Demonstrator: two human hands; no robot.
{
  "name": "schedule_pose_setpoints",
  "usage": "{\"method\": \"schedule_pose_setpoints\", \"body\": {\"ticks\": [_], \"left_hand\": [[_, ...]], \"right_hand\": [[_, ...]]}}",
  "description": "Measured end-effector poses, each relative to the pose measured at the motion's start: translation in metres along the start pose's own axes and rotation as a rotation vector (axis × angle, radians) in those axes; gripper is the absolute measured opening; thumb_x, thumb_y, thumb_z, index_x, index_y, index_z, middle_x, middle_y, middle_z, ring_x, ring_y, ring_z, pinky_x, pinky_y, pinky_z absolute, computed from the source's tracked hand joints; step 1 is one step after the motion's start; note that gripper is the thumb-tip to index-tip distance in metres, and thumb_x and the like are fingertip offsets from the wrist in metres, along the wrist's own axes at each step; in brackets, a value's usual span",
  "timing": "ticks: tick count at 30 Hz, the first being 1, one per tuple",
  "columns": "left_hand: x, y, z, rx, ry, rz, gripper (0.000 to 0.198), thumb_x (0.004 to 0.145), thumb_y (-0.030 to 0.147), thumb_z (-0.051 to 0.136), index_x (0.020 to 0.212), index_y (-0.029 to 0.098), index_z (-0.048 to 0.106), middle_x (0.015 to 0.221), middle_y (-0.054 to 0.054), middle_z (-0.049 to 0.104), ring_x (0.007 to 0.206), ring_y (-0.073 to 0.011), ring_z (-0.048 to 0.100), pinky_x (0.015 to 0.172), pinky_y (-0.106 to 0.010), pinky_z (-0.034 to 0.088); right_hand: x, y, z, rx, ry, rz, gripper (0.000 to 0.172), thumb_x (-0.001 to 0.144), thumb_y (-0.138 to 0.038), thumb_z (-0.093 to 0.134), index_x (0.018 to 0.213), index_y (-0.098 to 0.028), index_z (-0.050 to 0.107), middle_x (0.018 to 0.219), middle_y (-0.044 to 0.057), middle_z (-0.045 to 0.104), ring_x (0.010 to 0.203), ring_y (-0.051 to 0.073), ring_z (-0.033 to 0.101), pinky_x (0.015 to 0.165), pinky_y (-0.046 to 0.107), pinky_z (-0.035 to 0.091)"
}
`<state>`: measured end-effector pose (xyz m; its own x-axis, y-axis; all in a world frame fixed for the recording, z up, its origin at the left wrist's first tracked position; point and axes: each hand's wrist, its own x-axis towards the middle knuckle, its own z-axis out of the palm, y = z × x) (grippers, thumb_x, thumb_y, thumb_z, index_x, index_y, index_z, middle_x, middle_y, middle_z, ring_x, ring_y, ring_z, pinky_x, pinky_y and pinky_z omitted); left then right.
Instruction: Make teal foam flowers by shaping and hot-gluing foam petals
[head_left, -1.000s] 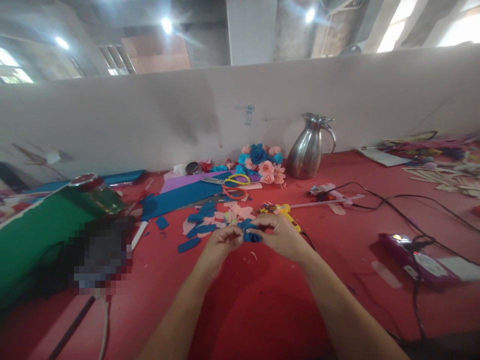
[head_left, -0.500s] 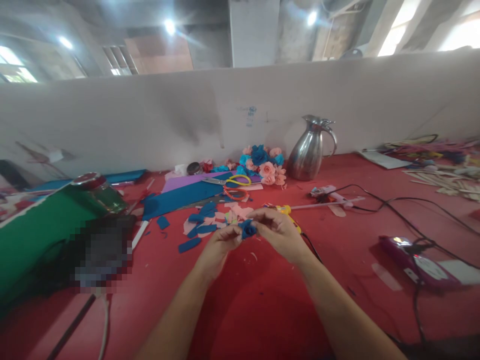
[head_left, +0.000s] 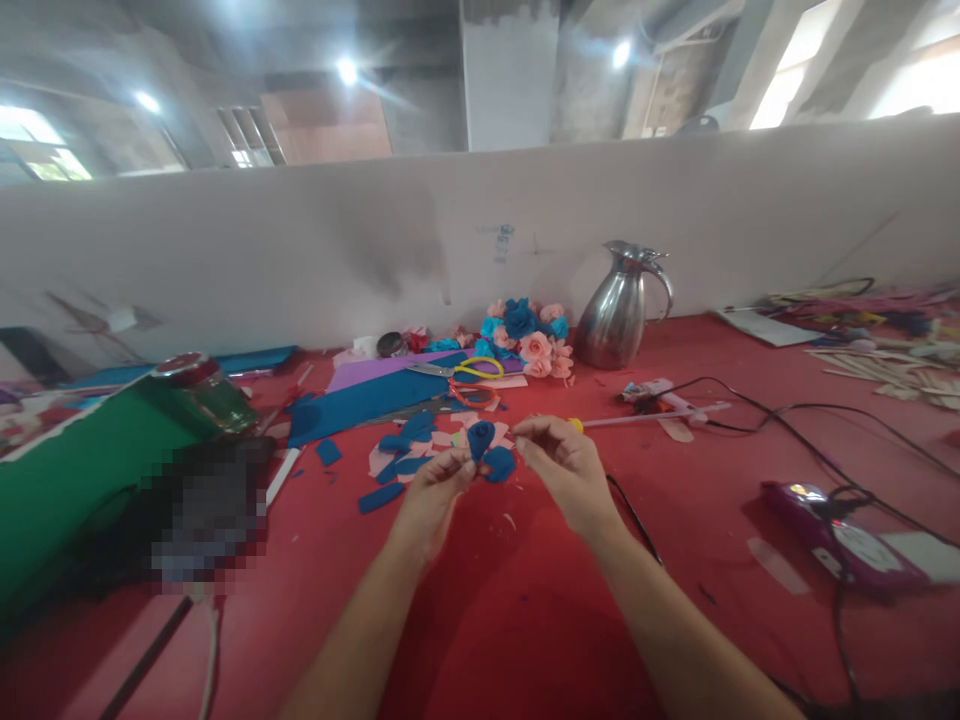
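Note:
My left hand pinches a small blue paper flower above the red table. My right hand is just right of the flower, its fingers curled in a pinch close to the petals; whether it grips the flower or anything else I cannot make out. Behind my hands lie several blue and pink paper scraps. A yellow glue gun is mostly hidden behind my right hand.
A steel jug and a bunch of pink and blue paper roses stand by the white wall. Scissors lie on blue and purple sheets. A green roll lies left. Cables run to a purple device on the right.
My hands have risen slightly and drawn apart. The blue flower has opened into two visible petals and is now held by my left hand, with the right hand shifted off to its right.

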<state>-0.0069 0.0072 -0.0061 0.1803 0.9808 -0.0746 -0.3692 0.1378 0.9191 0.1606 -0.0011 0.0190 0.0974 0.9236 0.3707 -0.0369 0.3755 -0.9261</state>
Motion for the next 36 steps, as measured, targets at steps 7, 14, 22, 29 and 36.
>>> {"method": "schedule_pose_setpoints", "body": {"ticks": [7, 14, 22, 29, 36], "left_hand": [[-0.001, 0.0, 0.003, 0.1, -0.012, 0.051, 0.011, 0.065, 0.025, 0.075, 0.071, 0.017, 0.07, 0.072, -0.002, 0.067, 0.074, -0.014, 0.057, 0.078, -0.026, 0.041], [-0.001, 0.0, 0.004, 0.165, 0.001, 0.075, 0.009, 0.066, 0.025, 0.073, 0.071, 0.018, 0.07, 0.07, -0.001, 0.064, 0.073, -0.0147, 0.054, 0.075, -0.025, 0.041], [-0.001, 0.0, 0.003, 0.176, 0.002, 0.1, 0.01, 0.067, 0.026, 0.071, 0.073, 0.018, 0.07, 0.073, -0.002, 0.067, 0.075, -0.0163, 0.056, 0.077, -0.027, 0.041], [-0.002, 0.002, 0.007, 0.199, 0.05, 0.134, 0.006, 0.066, 0.023, 0.071, 0.069, 0.019, 0.068, 0.067, 0.001, 0.064, 0.067, -0.0132, 0.053, 0.073, -0.025, 0.04], [0.0, -0.003, 0.003, 0.228, 0.072, 0.139, 0.012, 0.066, 0.026, 0.071, 0.075, 0.018, 0.07, 0.07, -0.001, 0.065, 0.069, -0.0142, 0.053, 0.071, -0.025, 0.04]], "right_hand": [[-0.005, 0.001, 0.006, -0.177, -0.07, -0.154, 0.008, 0.075, -0.022, 0.065, 0.082, -0.02, 0.061, 0.075, 0.001, 0.058, 0.059, 0.011, 0.051, 0.057, 0.025, 0.044], [-0.005, -0.001, 0.007, -0.244, -0.082, -0.228, 0.006, 0.076, -0.02, 0.065, 0.077, -0.021, 0.058, 0.075, 0.0, 0.056, 0.06, 0.012, 0.05, 0.055, 0.025, 0.042], [-0.008, -0.003, 0.008, -0.309, -0.165, -0.318, 0.007, 0.08, -0.021, 0.059, 0.073, -0.022, 0.059, 0.077, 0.002, 0.058, 0.063, 0.013, 0.052, 0.055, 0.026, 0.045], [-0.011, 0.0, 0.011, -0.349, -0.107, -0.301, 0.002, 0.08, -0.022, 0.061, 0.077, -0.021, 0.061, 0.073, 0.002, 0.057, 0.057, 0.012, 0.051, 0.052, 0.025, 0.043], [-0.015, 0.0, 0.014, -0.382, -0.128, -0.364, 0.01, 0.082, -0.018, 0.056, 0.079, -0.023, 0.064, 0.083, 0.005, 0.064, 0.067, 0.014, 0.059, 0.058, 0.025, 0.048]]}}
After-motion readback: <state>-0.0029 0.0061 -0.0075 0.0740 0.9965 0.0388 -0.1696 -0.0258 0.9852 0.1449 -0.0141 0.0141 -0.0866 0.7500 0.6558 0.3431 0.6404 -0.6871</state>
